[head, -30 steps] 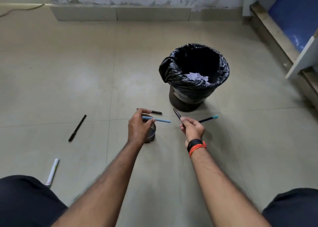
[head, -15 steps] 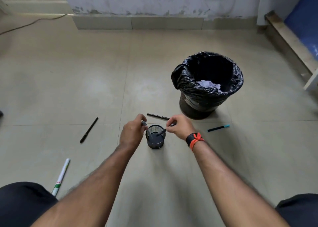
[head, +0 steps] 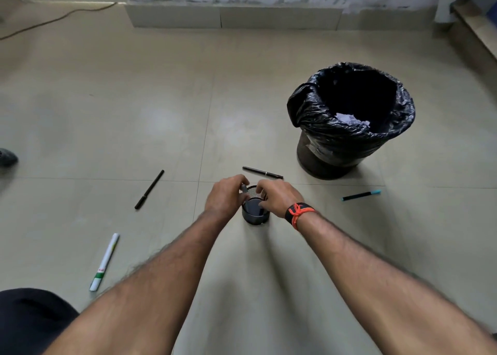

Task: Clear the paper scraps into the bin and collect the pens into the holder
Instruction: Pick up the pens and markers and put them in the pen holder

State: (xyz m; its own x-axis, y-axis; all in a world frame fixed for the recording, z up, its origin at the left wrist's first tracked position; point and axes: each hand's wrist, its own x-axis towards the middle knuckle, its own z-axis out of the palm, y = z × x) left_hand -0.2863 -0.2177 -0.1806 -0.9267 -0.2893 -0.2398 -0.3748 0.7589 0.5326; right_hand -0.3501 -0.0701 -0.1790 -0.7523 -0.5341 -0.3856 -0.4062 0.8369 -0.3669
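Observation:
A small black mesh pen holder (head: 255, 216) stands on the floor tiles straight ahead of me. My left hand (head: 226, 196) is at its left rim, fingers pinched on the grey top of a pen (head: 244, 188) that points down into the holder. My right hand (head: 277, 197) curls over the right rim, and whether it holds a pen is hidden. Loose on the floor lie a black pen (head: 149, 189), a black pen with a silver ring (head: 262, 172), a teal-capped pen (head: 361, 195) and a white-green marker (head: 105, 262). The black-lined bin (head: 304, 107) holds crumpled paper scraps (head: 352, 120).
A low tiled ledge (head: 231, 17) runs along the far wall, with a cable (head: 53, 18) trailing on the floor at the far left. A wooden frame (head: 473, 29) stands at the right. A dark object (head: 6, 157) sits at the left edge. My knee (head: 27, 319) is at bottom left.
Both hands came together from in front of the bin and lowered their pens into the holder. The blue pen and the dark pen are no longer visible in the air.

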